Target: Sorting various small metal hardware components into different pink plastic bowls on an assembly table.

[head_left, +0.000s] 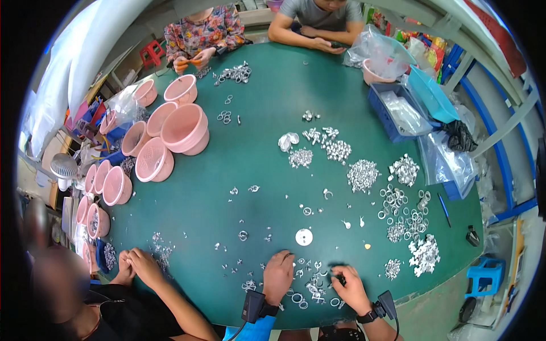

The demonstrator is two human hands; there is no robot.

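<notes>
Nearest the table's edge, a few plain silver rings [302,305] lie flat between the wrists, smooth bands with open centres. Just beyond them is a loose scatter of silver pieces [316,287], right in the gap between the two hands: small, bright and shiny, some looped, some branching, tumbled over one another. Their finer shapes are too small for me to make out. The left hand [277,277] lies beside them, back up, fingers curved down to the table; whether it pinches anything I can't tell. The right hand [351,288] rests on their other side, thumb and fingers curled around a dark patch, and I can't tell whether something is gripped there.

Well off to the left hand's left, a co-worker [136,266] has both hands drawn together. Ahead of the left fingertips sits a pale round disc [304,237] with small holes. Out to the right hand's right spreads a heap of flat silvery shapes [424,254]; beyond that lie more rings [393,199] and a grainy grey mound [363,175]. Far ahead and left of both hands, pink basins [196,141] crowd the green table [244,153]. Across it are a person in a floral top [199,34] and another in grey [321,23].
</notes>
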